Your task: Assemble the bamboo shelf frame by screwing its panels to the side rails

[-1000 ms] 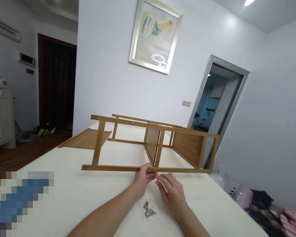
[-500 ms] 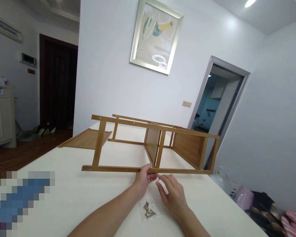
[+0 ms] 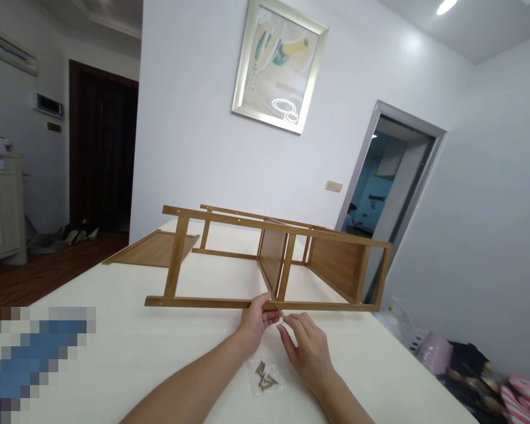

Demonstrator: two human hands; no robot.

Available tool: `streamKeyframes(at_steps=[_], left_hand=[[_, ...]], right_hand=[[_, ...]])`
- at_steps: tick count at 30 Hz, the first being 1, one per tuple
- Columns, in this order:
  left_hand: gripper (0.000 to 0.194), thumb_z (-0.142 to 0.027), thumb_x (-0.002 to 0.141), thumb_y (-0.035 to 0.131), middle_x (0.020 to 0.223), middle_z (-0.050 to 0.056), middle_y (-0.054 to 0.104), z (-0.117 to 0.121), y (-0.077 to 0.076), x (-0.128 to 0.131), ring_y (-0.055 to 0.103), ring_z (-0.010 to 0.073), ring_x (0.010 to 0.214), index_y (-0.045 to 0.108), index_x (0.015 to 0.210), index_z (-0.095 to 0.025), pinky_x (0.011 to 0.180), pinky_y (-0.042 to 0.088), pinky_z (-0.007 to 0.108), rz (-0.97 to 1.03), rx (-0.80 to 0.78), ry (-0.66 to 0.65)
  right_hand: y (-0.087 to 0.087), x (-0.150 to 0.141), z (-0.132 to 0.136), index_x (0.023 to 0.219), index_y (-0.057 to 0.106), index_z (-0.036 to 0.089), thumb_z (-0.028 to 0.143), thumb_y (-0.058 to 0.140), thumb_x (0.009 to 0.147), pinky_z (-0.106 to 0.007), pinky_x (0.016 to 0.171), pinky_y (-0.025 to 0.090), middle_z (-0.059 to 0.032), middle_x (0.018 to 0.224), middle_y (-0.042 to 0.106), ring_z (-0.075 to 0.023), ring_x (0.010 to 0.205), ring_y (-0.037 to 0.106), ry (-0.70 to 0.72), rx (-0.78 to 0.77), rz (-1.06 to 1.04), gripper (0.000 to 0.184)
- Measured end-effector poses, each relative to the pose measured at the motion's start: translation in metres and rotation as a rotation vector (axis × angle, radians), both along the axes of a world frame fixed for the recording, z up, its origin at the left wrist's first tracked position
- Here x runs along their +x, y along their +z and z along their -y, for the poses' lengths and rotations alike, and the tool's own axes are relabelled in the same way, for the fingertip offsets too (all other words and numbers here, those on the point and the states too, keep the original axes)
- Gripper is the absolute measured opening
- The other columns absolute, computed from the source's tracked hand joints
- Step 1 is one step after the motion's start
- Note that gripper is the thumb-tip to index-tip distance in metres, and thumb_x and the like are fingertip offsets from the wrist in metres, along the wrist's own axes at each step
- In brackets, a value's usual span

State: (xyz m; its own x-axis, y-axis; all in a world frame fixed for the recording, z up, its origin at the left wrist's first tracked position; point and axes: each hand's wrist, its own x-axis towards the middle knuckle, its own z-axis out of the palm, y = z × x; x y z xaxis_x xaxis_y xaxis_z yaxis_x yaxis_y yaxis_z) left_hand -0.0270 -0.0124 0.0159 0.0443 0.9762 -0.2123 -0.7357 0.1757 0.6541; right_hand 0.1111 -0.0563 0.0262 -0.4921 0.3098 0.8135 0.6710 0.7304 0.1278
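A wooden shelf frame (image 3: 212,302) lies on its side on the white table (image 3: 194,359), with two panels fitted between its side frames. My left hand (image 3: 254,324) is closed around the lower near rail beside the middle panel (image 3: 272,253), thumb over the top and fingers below. Just right of it, my right hand (image 3: 307,341) pinches a thin, bent metal hex key (image 3: 281,312) whose end meets the rail; the fingers partly hide it. Below and between my hands lies a clear plastic bag (image 3: 265,377) with several bronze-coloured screws.
A loose wooden panel (image 3: 148,248) lies on the table at the left, behind the frame's end. A blurred blue item (image 3: 35,353) is at the lower left. Beyond the table's right edge are a pink basket (image 3: 435,351) and piled cloth.
The right fingers and the hex key shift slightly at the rail. My left hand keeps its hold, and the shelf frame stays in place.
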Motion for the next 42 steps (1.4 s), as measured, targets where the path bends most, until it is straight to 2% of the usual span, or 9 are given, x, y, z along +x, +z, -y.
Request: streamKeyframes(at_steps=[8, 12, 28, 37, 42], left_hand=[[0.020, -0.029, 0.080, 0.059, 0.063, 0.011, 0.070, -0.001, 0.000, 0.001, 0.066, 0.0174, 0.053, 0.060, 0.072, -0.010, 0.055, 0.052, 0.026, -0.004, 0.002, -0.006], [0.021, -0.029, 0.080, 0.059, 0.062, 0.011, 0.069, -0.001, -0.001, 0.001, 0.066, 0.0177, 0.054, 0.060, 0.073, -0.010, 0.055, 0.052, 0.026, -0.003, 0.009, -0.008], [0.017, -0.028, 0.079, 0.061, 0.062, 0.008, 0.069, -0.002, -0.003, 0.001, 0.068, 0.0184, 0.056, 0.056, 0.072, -0.013, 0.057, 0.054, 0.027, -0.001, 0.008, 0.008], [0.016, -0.028, 0.079, 0.062, 0.063, 0.008, 0.069, -0.004, -0.004, 0.001, 0.068, 0.0195, 0.057, 0.056, 0.075, -0.013, 0.058, 0.054, 0.028, -0.003, 0.016, 0.004], [0.018, -0.030, 0.078, 0.062, 0.063, 0.009, 0.069, -0.003, -0.003, 0.002, 0.068, 0.0193, 0.057, 0.057, 0.075, -0.013, 0.057, 0.054, 0.028, -0.007, 0.020, 0.005]], right_hand=[[-0.004, -0.001, -0.003, 0.090, 0.054, 0.019, 0.018, 0.053, 0.090, -0.027, 0.060, 0.043, -0.0038, 0.073, 0.061, -0.0158, 0.069, 0.056, -0.029, 0.026, 0.003, 0.001], [-0.008, -0.003, -0.007, 0.082, 0.052, 0.019, 0.019, 0.051, 0.090, -0.026, 0.058, 0.040, -0.0023, 0.069, 0.057, -0.0144, 0.064, 0.054, -0.061, 0.024, -0.042, 0.009], [-0.015, -0.009, -0.009, 0.068, 0.042, 0.021, 0.024, 0.047, 0.092, -0.023, 0.052, 0.034, 0.0035, 0.059, 0.046, -0.0105, 0.053, 0.043, -0.053, -0.253, -0.282, 0.025], [-0.013, -0.006, -0.006, 0.074, 0.051, 0.020, 0.026, 0.047, 0.092, -0.023, 0.054, 0.037, 0.0007, 0.065, 0.055, -0.0112, 0.057, 0.050, -0.047, -0.247, -0.227, 0.019], [-0.012, -0.006, -0.006, 0.073, 0.049, 0.020, 0.025, 0.047, 0.093, -0.023, 0.054, 0.037, 0.0000, 0.065, 0.056, -0.0122, 0.058, 0.051, -0.067, -0.168, -0.196, 0.020]])
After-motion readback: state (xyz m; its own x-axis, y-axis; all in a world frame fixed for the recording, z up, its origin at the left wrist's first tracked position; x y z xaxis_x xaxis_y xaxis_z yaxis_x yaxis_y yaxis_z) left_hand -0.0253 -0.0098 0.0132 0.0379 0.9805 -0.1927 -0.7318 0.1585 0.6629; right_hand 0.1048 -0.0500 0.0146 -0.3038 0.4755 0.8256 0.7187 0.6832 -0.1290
